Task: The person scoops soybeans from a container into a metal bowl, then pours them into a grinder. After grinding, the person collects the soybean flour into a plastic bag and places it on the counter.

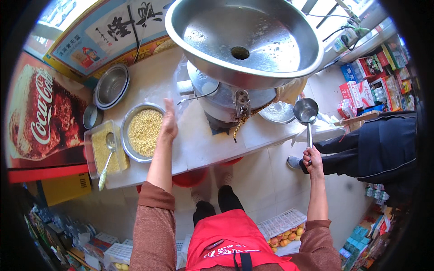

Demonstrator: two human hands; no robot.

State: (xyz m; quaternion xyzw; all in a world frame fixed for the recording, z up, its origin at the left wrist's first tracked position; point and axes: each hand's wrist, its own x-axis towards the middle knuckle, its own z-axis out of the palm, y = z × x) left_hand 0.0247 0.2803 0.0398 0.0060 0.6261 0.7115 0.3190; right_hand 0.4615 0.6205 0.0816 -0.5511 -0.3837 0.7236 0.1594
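My right hand (312, 160) grips the handle of a stainless steel ladle (306, 111), held up past the right end of the counter. The ladle's bowl faces up and no food shows inside it. My left hand (169, 122), fingers extended, is at the right rim of a steel bowl of soybeans (145, 132); whether it touches the rim is unclear. In front of me stands a grinding machine (223, 101) topped by a wide steel hopper (203, 64). The hopper is wet, with a dark hole at its bottom. A metal bowl of whitish ground material (278, 111) sits beside the machine.
Left of the soybeans is a clear plastic tub of yellow grain (101, 149) with a spoon (111, 140). Nested steel basins (112, 86) and a small metal cup (92, 117) stand behind. A person (383, 145) is at the right. Red basins (190, 178) sit below the counter (203, 155).
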